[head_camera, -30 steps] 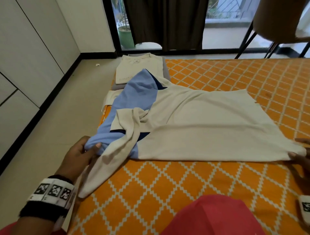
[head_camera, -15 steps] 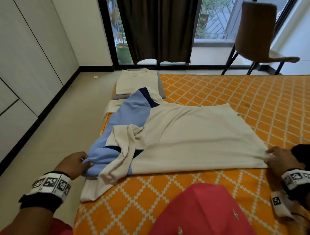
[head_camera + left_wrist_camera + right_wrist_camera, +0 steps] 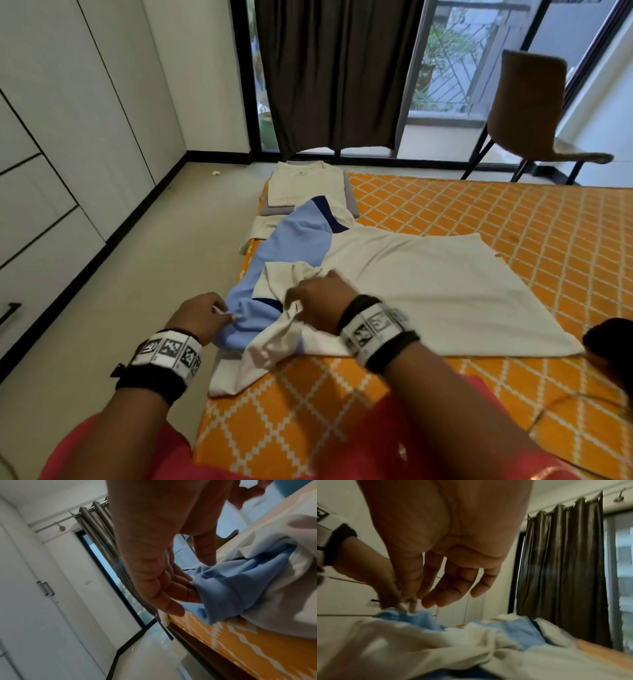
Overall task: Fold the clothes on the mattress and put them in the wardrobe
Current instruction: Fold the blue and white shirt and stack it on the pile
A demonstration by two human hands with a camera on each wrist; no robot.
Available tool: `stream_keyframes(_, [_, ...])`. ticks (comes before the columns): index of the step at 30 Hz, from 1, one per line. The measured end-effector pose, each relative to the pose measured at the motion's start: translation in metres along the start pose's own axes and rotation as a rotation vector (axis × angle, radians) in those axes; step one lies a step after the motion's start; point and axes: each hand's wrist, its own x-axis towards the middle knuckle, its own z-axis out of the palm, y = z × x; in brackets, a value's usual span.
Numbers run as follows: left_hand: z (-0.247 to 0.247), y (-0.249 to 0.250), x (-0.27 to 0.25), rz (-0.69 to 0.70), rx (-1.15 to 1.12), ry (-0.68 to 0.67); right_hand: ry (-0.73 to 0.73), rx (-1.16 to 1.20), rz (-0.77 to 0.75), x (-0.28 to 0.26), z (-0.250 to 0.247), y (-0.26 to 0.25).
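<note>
While head view hides palms | left hand (image 3: 154, 563) fingers pinch blue sleeve (image 3: 240, 588) | right hand (image 3: 447, 547) fingers spread, empty

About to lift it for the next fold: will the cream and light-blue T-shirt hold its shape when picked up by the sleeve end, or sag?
Probably sag. The cream and light-blue T-shirt already bunches into soft wrinkles at the left hand. Its sleeve droops over the edge of the orange patterned mattress, so it looks thin and light. It likely drags, not slides.
</note>
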Motion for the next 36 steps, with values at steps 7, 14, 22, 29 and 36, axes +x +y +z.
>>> stream_keyframes(7, [0.020, -0.011, 0.010, 0.112, 0.132, -0.023, -0.214, 0.061, -0.083, 0.031, 0.066, -0.070])
stream_keyframes(14, [0.008, -0.020, 0.020, 0.284, -0.113, -0.101, 0.002, 0.452, 0.016, 0.032, 0.046, -0.033])
stream_keyframes(22, [0.018, -0.019, 0.021, 0.277, 0.056, -0.260, 0.381, 0.174, 0.558, 0.001, 0.008, 0.036])
stream_keyframes(29, [0.022, -0.019, 0.021, 0.199, 0.004, -0.091, 0.920, 0.221, 0.885, -0.036, 0.008, 0.106])
stream_keyframes(36, [0.023, -0.014, 0.026, 0.184, -0.121, 0.018, 1.016, 0.603, 1.041, -0.051, 0.054, 0.157])
